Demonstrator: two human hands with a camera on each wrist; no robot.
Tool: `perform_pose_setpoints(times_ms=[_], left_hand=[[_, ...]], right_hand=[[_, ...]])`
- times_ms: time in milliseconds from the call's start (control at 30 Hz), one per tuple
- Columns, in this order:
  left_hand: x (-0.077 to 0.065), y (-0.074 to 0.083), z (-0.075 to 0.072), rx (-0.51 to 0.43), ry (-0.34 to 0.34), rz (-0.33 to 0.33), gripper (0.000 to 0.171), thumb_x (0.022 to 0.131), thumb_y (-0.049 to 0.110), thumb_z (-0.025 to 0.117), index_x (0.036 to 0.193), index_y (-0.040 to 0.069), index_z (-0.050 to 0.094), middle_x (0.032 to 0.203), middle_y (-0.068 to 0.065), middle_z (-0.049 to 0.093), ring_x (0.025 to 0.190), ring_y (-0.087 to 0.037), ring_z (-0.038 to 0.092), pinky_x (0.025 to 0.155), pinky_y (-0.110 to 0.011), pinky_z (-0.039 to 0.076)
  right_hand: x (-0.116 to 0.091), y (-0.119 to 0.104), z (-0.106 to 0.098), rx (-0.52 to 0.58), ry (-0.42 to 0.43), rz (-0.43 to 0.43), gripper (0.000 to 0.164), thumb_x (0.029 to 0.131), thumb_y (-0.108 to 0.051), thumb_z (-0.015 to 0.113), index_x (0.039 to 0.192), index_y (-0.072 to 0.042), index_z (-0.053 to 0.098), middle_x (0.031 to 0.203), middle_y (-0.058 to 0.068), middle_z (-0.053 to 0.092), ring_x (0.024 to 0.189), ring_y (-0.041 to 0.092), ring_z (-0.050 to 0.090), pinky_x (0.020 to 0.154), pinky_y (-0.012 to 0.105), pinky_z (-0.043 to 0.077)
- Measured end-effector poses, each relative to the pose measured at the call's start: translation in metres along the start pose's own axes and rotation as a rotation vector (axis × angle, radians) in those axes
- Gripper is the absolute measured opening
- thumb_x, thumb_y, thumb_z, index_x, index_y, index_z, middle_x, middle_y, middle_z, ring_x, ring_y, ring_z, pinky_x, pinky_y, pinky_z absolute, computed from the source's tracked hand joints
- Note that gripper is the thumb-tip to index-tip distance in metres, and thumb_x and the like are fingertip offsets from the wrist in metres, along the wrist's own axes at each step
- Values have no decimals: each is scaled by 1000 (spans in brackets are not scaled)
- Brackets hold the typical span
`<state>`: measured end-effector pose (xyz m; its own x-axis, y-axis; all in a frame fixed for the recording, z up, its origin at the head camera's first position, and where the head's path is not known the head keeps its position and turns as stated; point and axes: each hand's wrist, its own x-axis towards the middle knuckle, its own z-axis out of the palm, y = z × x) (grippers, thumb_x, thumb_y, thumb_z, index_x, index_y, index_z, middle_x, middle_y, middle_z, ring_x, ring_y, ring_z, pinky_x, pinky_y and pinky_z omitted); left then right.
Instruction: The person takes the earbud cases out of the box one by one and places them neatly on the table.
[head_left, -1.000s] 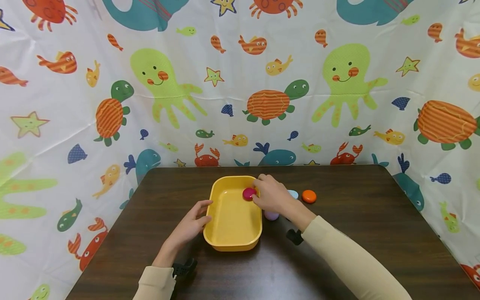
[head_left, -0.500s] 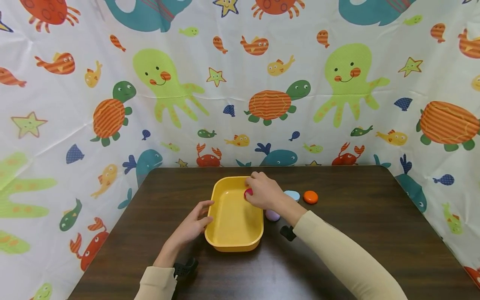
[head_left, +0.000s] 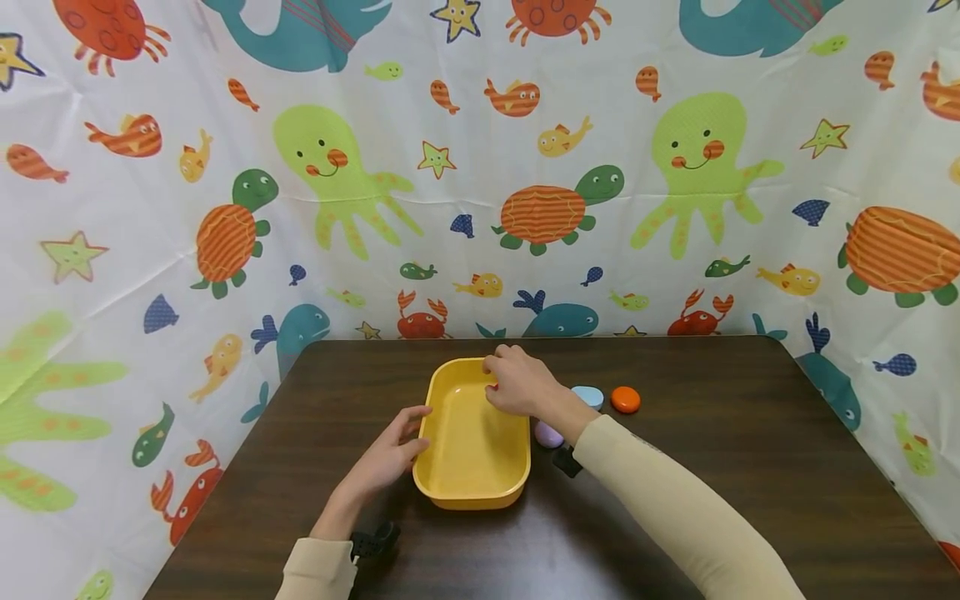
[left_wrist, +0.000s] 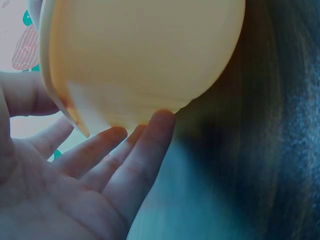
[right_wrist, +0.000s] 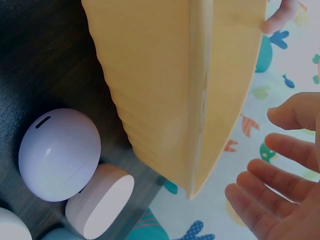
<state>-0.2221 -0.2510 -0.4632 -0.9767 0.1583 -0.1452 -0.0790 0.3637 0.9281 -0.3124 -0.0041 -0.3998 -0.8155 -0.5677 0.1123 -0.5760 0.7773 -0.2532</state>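
Observation:
A yellow rectangular tray (head_left: 472, 492) stands on the dark table between the two hands. My left hand (head_left: 386, 458) rests its straight fingers against the tray's outer left wall, with the thumb by the rim in the left wrist view. Over the tray's far right corner hovers my right hand (head_left: 521, 383). Its fingers (right_wrist: 280, 155) are spread and slightly bent in the right wrist view, with nothing between them. Just a sliver of a crimson rounded piece (head_left: 493, 386) shows beside that hand in the head view; the hand covers the rest.
Right of the tray lie a lilac rounded piece (head_left: 549, 435), a light blue oval piece (head_left: 587, 397) and an orange disc (head_left: 626, 400). A piece with a flat white face (right_wrist: 110, 207) touches the lilac one. A sea-animal curtain (head_left: 465, 167) hangs behind the table.
My right hand has moved a little left over the tray, and the crimson piece has become mostly covered by it. My left hand stays at the tray's wall. The head view has shifted slightly.

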Motion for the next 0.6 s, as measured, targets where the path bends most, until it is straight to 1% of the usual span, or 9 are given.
perform_pose_setpoints(times_ms=[133,400,533,600], left_hand=[[0,-1,1,-2,14,-14,50,102,13,55,150,14,40,151,-23,43,123,-35,57,95,-49,55],[-4,1,0,-7,-12,0,52,103,13,54,152,11,36,153,-27,40,124,-37,57,94,-49,55],[-4,2,0,-11,-15,0,52,103,13,54,152,11,36,153,-26,40,124,-37,56,94,-49,55],[-4,2,0,-14,-19,2,52,103,13,54,152,11,36,154,-26,39,125,-37,56,95,-49,55]], right_hand=[[5,-1,3,-1,-24,-3,35,95,-25,66,127,-10,69,116,6,59,103,21,50,90,36,54],[13,-4,12,-35,-102,16,37,96,-29,66,129,-13,67,121,7,58,107,22,50,94,37,52],[16,-5,18,-66,-121,11,39,96,-30,66,131,-13,66,121,7,58,107,23,51,93,37,52],[18,-5,20,-79,-129,9,39,96,-30,66,131,-13,65,122,7,59,108,23,52,95,38,52]])
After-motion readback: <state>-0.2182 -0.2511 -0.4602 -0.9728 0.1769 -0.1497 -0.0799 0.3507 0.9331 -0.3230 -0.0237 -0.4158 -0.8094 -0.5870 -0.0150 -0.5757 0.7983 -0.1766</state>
